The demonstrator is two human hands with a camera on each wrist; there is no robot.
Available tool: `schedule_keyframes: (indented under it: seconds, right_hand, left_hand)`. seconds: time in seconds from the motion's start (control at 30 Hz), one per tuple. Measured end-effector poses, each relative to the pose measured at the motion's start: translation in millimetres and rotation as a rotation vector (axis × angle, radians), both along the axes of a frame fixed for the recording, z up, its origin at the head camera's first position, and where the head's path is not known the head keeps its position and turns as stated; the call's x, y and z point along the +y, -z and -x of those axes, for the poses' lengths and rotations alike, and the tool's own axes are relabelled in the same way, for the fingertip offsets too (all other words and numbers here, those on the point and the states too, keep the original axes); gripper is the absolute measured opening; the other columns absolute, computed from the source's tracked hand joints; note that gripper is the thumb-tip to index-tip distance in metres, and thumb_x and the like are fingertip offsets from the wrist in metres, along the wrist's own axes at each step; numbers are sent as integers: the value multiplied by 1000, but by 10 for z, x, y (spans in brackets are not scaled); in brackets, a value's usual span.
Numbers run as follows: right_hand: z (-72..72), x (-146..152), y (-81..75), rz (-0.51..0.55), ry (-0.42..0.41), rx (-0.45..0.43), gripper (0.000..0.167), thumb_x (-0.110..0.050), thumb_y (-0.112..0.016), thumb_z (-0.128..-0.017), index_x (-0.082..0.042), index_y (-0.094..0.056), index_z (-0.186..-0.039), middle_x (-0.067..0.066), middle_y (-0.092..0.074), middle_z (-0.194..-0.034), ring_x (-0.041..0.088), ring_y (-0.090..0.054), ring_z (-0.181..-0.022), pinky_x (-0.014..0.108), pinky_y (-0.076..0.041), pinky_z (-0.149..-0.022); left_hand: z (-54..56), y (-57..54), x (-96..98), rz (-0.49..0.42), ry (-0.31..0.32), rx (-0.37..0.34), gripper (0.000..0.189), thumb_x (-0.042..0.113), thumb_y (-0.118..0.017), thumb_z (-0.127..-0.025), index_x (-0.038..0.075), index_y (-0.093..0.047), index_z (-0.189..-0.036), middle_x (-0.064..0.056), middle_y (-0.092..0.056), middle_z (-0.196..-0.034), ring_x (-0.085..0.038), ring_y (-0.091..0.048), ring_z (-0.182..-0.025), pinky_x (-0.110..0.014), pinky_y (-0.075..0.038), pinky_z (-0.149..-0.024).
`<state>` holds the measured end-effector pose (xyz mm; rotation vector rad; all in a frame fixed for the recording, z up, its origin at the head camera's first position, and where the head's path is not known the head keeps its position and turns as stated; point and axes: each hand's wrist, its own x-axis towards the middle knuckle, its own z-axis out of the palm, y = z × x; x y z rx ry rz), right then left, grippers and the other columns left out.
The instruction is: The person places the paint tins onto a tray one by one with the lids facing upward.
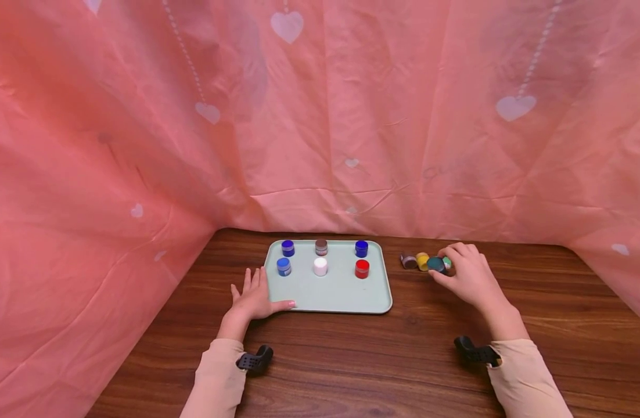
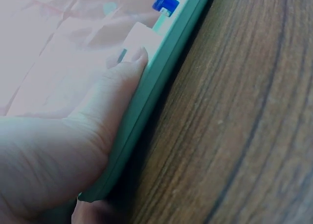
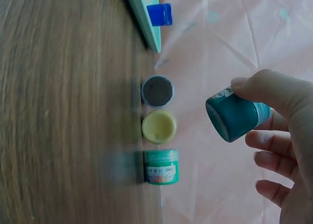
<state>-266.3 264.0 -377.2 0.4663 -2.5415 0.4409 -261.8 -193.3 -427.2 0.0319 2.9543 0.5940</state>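
- The right hand (image 1: 468, 277) pinches a teal jar (image 3: 232, 117), thumb laid on one side of it and fingers curled on the other.
- The teal jar is tilted and held up off the table (image 1: 362, 371), to the right of the tray (image 1: 341, 299) and towards the table's far edge.
- Near it, three jars lie on their sides in a row on the table: a purple jar (image 1: 410, 262), closest to the tray's right edge, then a yellow jar (image 3: 159, 127) just beside it, then a green jar (image 3: 162, 172) with a label.
- The left hand (image 1: 254, 299) grips nothing; its fingers are straight and spread along the tray's left edge, and its thumb lies over the rim at the near left corner.
- On the pale green tray stand six jars in two rows of three.
- Along its far edge, from left to right: a dark blue jar (image 1: 288, 248), a brown jar (image 1: 322, 248) and another dark blue jar (image 1: 361, 249).
- In front of those: a light blue jar (image 1: 284, 267), a white jar (image 1: 320, 267) and a red jar (image 1: 362, 269).
- A black band (image 1: 256, 360) sits at each wrist, over cream sleeves (image 1: 215, 380).
- Pink cloth (image 1: 362, 116) with pale hearts hangs behind the table's far edge.
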Motion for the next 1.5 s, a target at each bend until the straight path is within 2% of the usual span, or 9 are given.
schedule_keyframes:
  seconds: [0.27, 0.6, 0.73, 0.9, 1.27, 1.37, 1.5]
  right_hand:
    - [-19, -122, -58, 11, -34, 58, 34, -26, -81, -75, -4, -68, -98, 16, -61, -102, 37, -50, -100, 54, -38, -78]
    - [-53, -339, -78, 28, -158, 210, 37, -24, -85, -70, -5, -68, -97, 11, -62, -100, 30, -51, -94, 44, -37, -73]
    - [-64, -432, -64, 37, -196, 244, 40, -25, -86, -67, -6, -67, -96, 9, -62, -99, 28, -51, -93, 41, -36, -72]
    - [-65, -586, -46, 36, -245, 235, 38, -26, -86, -68, -9, -68, -96, 6, -63, -100, 26, -52, -95, 40, -36, -74]
    - [-71, -970, -10, -3, -314, 205, 40, -34, -84, -71, -10, -70, -100, 6, -64, -102, 24, -53, -96, 39, -42, -76]
    - [-59, -1077, 2, -5, -323, 193, 38, -35, -84, -73, -11, -70, -100, 5, -63, -101, 24, -53, -96, 39, -42, -76]
    - [-51, -1229, 14, 2, -329, 172, 37, -35, -84, -74, -12, -71, -100, 5, -64, -102, 24, -53, -97, 39, -43, -77]
  left_hand:
    - [19, -23, -83, 21, 46, 3, 127, 77, -64, -73, 0, -6, -156, -25, -8, -162, -41, 9, -151, -73, 3, -112]
    - [-13, -8, -89, 25, 46, 6, 126, 78, -63, -73, 1, -6, -156, -25, -6, -162, -40, 8, -151, -73, 5, -111]
    - [17, 38, -96, 34, 51, -4, 129, 81, -60, -71, 4, -3, -157, -24, -1, -163, -38, 10, -152, -72, 7, -112]
    - [49, 83, -112, 38, 50, -12, 132, 86, -57, -69, 5, 0, -157, -22, 3, -163, -36, 13, -151, -71, 10, -111]
    - [-18, 0, -87, 24, 43, -22, 130, 82, -59, -71, 5, 0, -157, -22, 3, -163, -36, 13, -152, -71, 10, -112]
    - [-21, -8, -89, 14, 39, -7, 129, 80, -62, -71, 4, -4, -157, -24, 0, -163, -38, 10, -152, -72, 9, -111]
    - [15, 51, -110, 14, 34, 0, 130, 82, -62, -69, 6, -3, -157, -23, 1, -163, -37, 12, -152, -72, 10, -111]
